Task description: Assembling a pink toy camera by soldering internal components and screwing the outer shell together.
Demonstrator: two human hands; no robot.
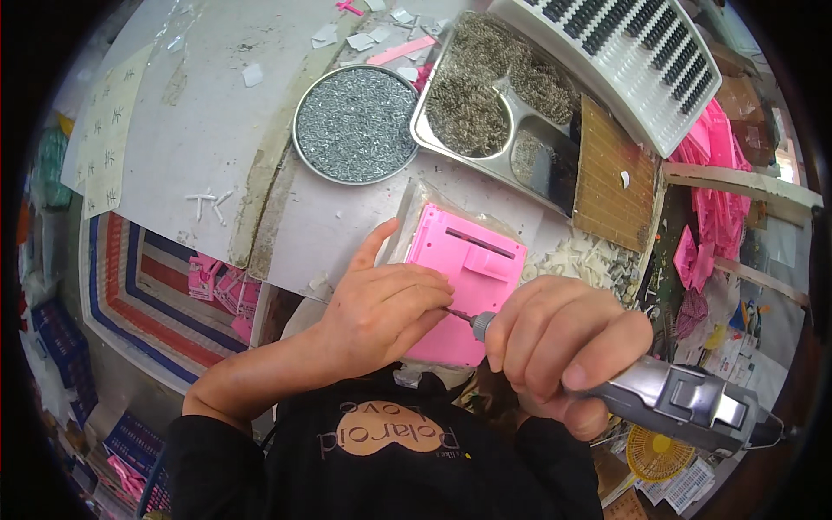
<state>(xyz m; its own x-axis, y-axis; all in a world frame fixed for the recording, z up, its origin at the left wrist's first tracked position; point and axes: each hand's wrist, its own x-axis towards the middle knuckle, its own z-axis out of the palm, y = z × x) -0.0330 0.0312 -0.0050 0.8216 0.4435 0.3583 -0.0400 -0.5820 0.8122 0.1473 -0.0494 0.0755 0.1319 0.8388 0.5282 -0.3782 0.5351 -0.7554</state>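
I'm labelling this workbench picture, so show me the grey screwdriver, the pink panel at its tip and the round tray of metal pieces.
Grey screwdriver [663,393]: head view, on its body.
Pink panel [469,292]: head view, on the flat middle of its face.
Round tray [356,183]: head view, on its near rim.

A grey-white worktable [234,113] is being occupied by a round metal dish [357,182] of small silvery parts. Immediately right of the dish, a divided metal tray [517,108] is being supported; farther right, a ribbed brown panel [615,178]. To its near right, a plastic-wrapped pad [423,192] is being borne, by which a pink panel [468,288] is being carried. Left of the dish, white plastic pieces [200,208] are being held; beyond it, a pink strip [400,50].
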